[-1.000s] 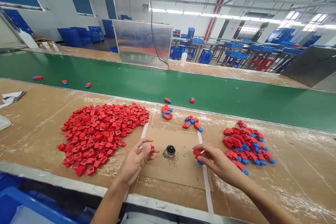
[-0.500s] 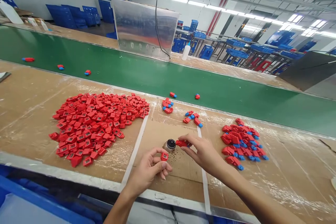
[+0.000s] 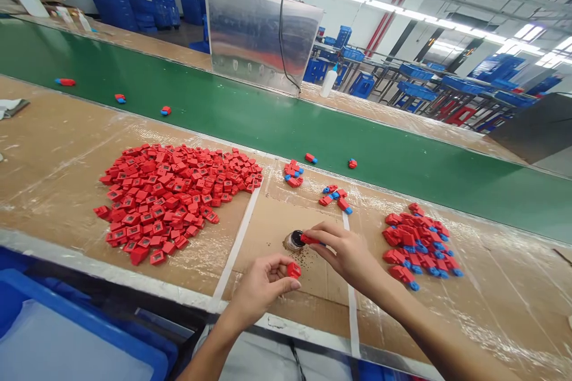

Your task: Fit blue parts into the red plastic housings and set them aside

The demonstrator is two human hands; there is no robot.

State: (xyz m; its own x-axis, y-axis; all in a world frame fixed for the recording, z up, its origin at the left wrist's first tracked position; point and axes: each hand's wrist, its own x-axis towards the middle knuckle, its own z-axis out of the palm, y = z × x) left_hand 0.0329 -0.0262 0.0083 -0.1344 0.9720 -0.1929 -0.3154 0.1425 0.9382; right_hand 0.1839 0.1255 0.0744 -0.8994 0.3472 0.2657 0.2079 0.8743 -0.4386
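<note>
Between the thumb and fingers of my left hand (image 3: 263, 286) is a small red plastic block (image 3: 294, 270). My right hand (image 3: 342, 247) pinches a red piece (image 3: 311, 240), its tip at the mouth of a small jar (image 3: 295, 240) with a dark top; whether it touches the dark surface I cannot tell. Brown specks lie on the cardboard around the jar. To the left spreads a large pile of red blocks (image 3: 165, 196). On the right lies a heap of red-and-blue pieces (image 3: 420, 244), with two smaller clusters behind the jar, one of them here (image 3: 336, 197).
A green conveyor belt (image 3: 241, 122) runs across behind the cardboard-covered table (image 3: 49, 155), carrying several red-and-blue pieces. A metal panel (image 3: 261, 30) and a white bottle (image 3: 329, 81) stand beyond it. At lower left is a blue bin (image 3: 84, 327).
My right hand has brought the red piece's tip to the jar's mouth. The block in my left hand has turned, so its square opening no longer faces me. The whole view has shifted slightly.
</note>
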